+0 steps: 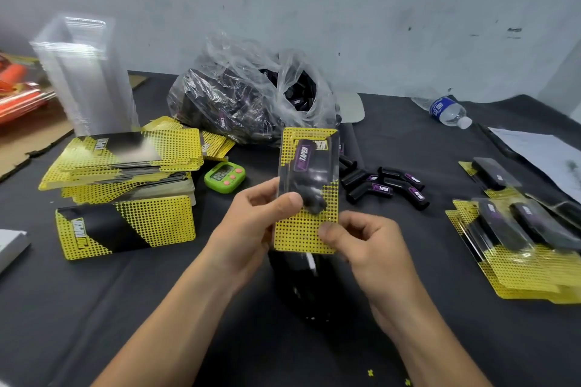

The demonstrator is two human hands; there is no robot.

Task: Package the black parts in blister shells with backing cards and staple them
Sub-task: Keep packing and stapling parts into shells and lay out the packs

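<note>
Both my hands, left [261, 217] and right [364, 239], pinch the carded blister pack [306, 192]; I square the edges between them before stapling.

Pale grey wall [345, 9] behind, scuffed with dark marks and smudges. Second wall meets it at far right, forming a corner. Table [94, 308] covered in black cloth, slightly wrinkled. Brown cardboard [28, 141] at left edge. Even, soft light.

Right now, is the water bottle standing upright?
No, the water bottle lies on its side, its white cap pointing toward the camera.
</note>
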